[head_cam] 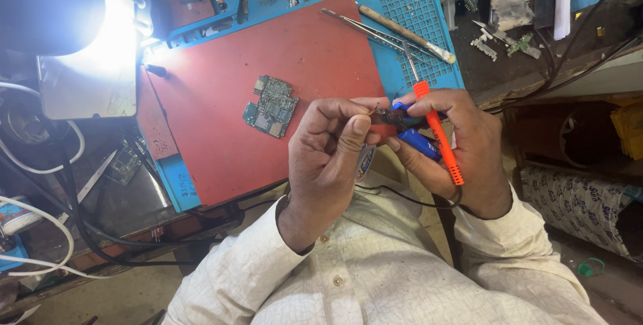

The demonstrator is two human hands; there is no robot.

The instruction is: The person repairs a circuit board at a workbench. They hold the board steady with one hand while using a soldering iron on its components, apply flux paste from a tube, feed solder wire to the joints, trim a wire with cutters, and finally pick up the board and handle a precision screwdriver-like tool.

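My left hand [328, 157] pinches a small dark part [388, 116] between thumb and fingers, close to my chest. My right hand [469, 147] grips an orange-handled tool [439, 134] with a thin metal tip pointing up, together with a blue-handled tool [418, 143]. The fingertips of both hands meet around the small part. A green circuit board [270, 106] lies on the red mat [221, 117], to the left of my left hand, untouched.
The red mat sits on a blue work mat [429, 24] with tweezers [365, 27] and a wooden-handled brush [405, 32]. A bright lamp [60, 10] shines at upper left. Cables [40, 157] trail at left. Scrap parts [509, 4] lie at upper right.
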